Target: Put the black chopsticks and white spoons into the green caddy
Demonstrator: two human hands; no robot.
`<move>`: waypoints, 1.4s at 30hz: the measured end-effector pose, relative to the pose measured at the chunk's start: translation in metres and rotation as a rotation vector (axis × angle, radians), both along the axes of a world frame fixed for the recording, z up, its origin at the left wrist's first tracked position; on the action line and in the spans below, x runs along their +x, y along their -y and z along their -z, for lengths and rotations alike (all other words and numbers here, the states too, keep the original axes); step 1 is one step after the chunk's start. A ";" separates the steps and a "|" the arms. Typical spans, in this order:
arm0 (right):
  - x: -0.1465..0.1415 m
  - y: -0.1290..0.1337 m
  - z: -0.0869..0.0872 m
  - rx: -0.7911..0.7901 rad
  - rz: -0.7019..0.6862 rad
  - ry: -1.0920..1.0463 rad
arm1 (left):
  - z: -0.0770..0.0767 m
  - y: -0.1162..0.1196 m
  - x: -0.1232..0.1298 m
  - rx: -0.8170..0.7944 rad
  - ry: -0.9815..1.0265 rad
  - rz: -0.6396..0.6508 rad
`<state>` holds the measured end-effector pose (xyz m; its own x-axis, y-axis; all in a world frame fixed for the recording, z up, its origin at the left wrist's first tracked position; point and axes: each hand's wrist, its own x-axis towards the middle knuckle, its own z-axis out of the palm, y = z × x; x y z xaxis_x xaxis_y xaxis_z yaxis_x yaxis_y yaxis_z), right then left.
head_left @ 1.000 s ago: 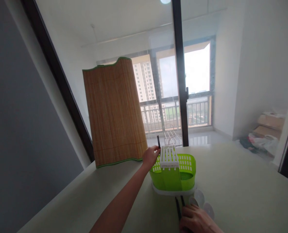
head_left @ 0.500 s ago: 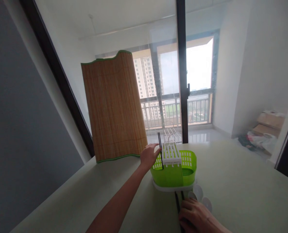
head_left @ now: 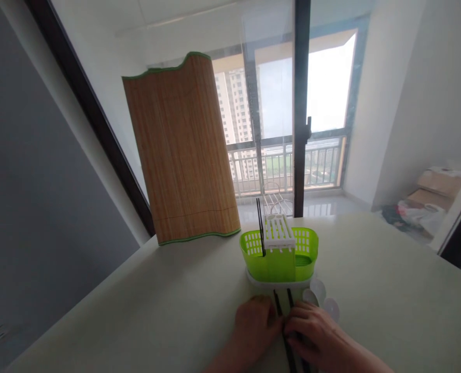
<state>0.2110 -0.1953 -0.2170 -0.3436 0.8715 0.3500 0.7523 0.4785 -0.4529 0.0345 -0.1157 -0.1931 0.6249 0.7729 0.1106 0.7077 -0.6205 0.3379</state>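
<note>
Dark chopsticks [head_left: 290,357] lie on the pale table in front of the basket. My right hand [head_left: 316,331] rests on them with its fingers curled round them. From the left, my left hand [head_left: 254,326] reaches the same chopsticks, fingers bent and thumb against them; it is a little blurred. Behind both hands is a bright green basket [head_left: 280,267] with a white slatted rack [head_left: 279,233] across its middle. Two thin black chopsticks [head_left: 260,228] stand upright in its left part. White spoons [head_left: 318,290] lie beside my right hand, partly covered by it.
A bamboo mat [head_left: 183,155] with green edging stands at the back left of the table [head_left: 389,280]. A dark-framed glass door [head_left: 302,103] rises behind. Cardboard boxes and bags [head_left: 432,202] lie on the floor beyond, at the right.
My left hand has let go of the chopsticks standing in the basket and come down and toward me to those on the table. My right hand stays on them. The view has tilted slightly.
</note>
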 end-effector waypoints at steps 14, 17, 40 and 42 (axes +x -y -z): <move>-0.003 0.001 -0.005 -0.017 -0.056 0.070 | -0.024 -0.015 -0.009 0.090 -0.369 -0.142; -0.001 0.000 -0.005 -0.013 -0.055 0.077 | -0.024 -0.018 -0.010 0.101 -0.411 -0.127; 0.004 -0.004 -0.004 0.029 -0.025 0.113 | -0.110 -0.008 -0.046 0.047 0.701 0.008; 0.003 -0.004 -0.004 0.027 -0.014 0.125 | -0.106 -0.010 -0.042 -0.038 0.727 0.006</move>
